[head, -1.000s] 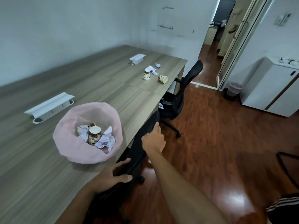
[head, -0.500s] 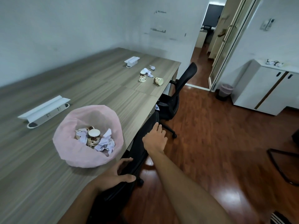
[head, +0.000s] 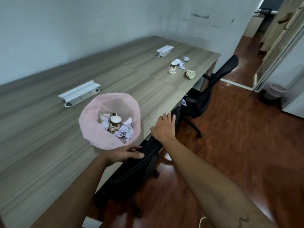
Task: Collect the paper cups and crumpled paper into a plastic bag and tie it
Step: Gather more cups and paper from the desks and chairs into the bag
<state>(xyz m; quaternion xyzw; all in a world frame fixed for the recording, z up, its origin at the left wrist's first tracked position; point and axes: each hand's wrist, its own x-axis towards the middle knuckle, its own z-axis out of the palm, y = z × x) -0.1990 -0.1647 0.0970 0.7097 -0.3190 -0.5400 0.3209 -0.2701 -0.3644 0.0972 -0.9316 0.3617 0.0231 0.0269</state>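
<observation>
A pink plastic bag [head: 98,137] stands open on the wooden table [head: 49,162], holding a spotted paper cup [head: 115,124] and crumpled paper [head: 125,131]. Far down the table stand an upturned cup [head: 172,69], a cup lying on its side [head: 190,74] and more crumpled paper [head: 179,63]. My left hand [head: 126,153] holds the top of the near black chair's backrest [head: 131,175] between thumb and fingers, just below the bag. My right hand [head: 164,127] rests on the same backrest farther along, fingers laid over its edge.
Two white socket boxes [head: 80,94] [head: 165,50] sit on the table. A second black chair [head: 213,83] stands at the far end with a paper scrap [head: 184,102] on its seat. A small bin [head: 274,91] stands by the doorway on the wooden floor.
Both hands stay on the near chair's backrest, which now lies closer against the table edge. My view has come nearer the table.
</observation>
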